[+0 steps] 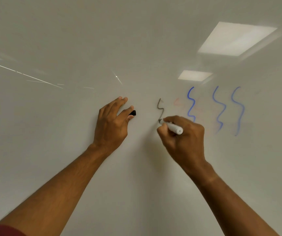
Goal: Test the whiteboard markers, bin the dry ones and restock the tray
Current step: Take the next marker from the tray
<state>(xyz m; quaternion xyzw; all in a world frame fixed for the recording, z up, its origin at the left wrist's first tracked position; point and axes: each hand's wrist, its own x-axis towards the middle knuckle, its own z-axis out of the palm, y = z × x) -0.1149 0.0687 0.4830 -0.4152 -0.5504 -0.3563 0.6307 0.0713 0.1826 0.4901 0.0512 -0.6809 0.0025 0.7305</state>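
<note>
A whiteboard (68, 40) fills the whole view. My right hand (184, 142) grips a white-barrelled marker (175, 128) with its tip pressed to the board at the lower end of a thin grey-black squiggle (160, 109). My left hand (111, 123) rests against the board to the left and pinches a small black marker cap (133, 113) between thumb and forefinger. Right of the grey line are a very faint red squiggle (176, 102) and three blue squiggles (192, 103), the rightmost fading toward the bottom. No tray or bin is in view.
Two ceiling light panels reflect in the board at the upper right (235, 38). Thin bright streaks of glare cross the left side (26, 74). A dark red sleeve (2, 231) shows at the bottom left corner.
</note>
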